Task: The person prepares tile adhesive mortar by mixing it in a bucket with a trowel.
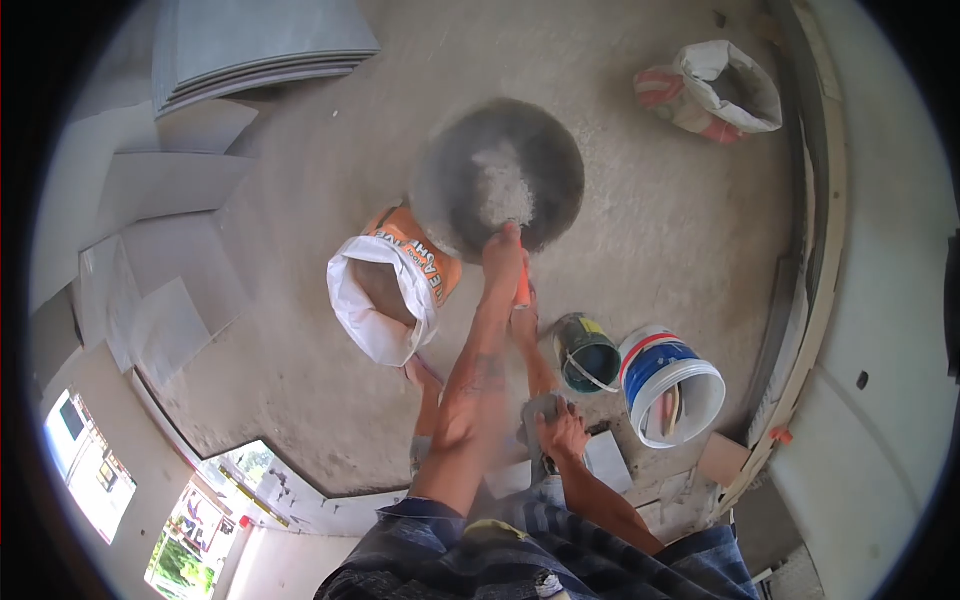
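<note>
My left hand [505, 258] is closed around the handle of an orange-handled trowel [522, 288], reaching over the near rim of a round dark basin [555, 165]. Pale powder [503, 188] lies just beyond the hand; the trowel's blade is hard to make out against it, and the air over the basin looks dusty. Left of the hand stands an orange and white sack [345, 300], its top rolled open on grey-brown powder. My right hand [563, 435] rests on my right knee, fingers spread, holding nothing.
To the right stand a dark bucket [588, 358] and a white and blue bucket [655, 350] with items inside. Another open sack [735, 85] sits at the far right. Large grey tiles [265, 45] are stacked far left, with loose sheets [170, 185] along the left wall.
</note>
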### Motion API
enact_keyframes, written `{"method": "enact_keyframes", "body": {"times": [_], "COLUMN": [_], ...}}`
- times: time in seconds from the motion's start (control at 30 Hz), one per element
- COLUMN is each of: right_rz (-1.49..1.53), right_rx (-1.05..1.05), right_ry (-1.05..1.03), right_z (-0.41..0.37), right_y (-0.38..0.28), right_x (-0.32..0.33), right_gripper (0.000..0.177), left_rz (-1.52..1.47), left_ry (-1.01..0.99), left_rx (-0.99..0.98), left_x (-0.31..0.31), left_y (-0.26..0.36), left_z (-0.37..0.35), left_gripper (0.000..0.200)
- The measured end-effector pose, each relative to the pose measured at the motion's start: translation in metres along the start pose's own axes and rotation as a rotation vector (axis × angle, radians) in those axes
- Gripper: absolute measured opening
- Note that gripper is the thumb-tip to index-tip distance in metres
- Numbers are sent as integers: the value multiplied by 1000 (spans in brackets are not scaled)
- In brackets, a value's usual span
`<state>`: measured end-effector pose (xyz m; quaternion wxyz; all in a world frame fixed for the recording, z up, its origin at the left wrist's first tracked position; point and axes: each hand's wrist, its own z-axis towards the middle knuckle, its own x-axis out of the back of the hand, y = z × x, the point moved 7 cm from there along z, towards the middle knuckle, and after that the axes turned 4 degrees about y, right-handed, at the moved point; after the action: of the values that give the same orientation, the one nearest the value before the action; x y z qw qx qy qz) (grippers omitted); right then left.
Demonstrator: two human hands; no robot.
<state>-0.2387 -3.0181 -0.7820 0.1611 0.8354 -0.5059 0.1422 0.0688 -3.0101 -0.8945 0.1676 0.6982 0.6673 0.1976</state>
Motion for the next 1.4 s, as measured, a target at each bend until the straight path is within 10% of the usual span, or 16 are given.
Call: {"method": "enact_keyframes", "body": {"times": [0.43,0.8,1.1,1.27,1.4], "right_rz": [31,-60,-64,-154,-225], "right_rx": [-24,17,79,119,108], "right_ry": [-26,55,109,138,220], "right_z": [-18,0,-19,-17,-30], "right_y": [-15,-2,-46,-46,-59], "right_x": [22,-25,-17,-32,-22], "right_gripper": [69,69,69,69,67], "left_rz": [99,-95,-132,685,1317], "left_ry": [-178,-529,-45,95,425], "left_rx": [211,249,286,101,-748], "left_x": [-3,71,268,313,275], "left_y": [16,61,16,-30,32], "left_z": [47,-74,-177,-77,-29], "left_gripper": [17,32,35,40,31]}}
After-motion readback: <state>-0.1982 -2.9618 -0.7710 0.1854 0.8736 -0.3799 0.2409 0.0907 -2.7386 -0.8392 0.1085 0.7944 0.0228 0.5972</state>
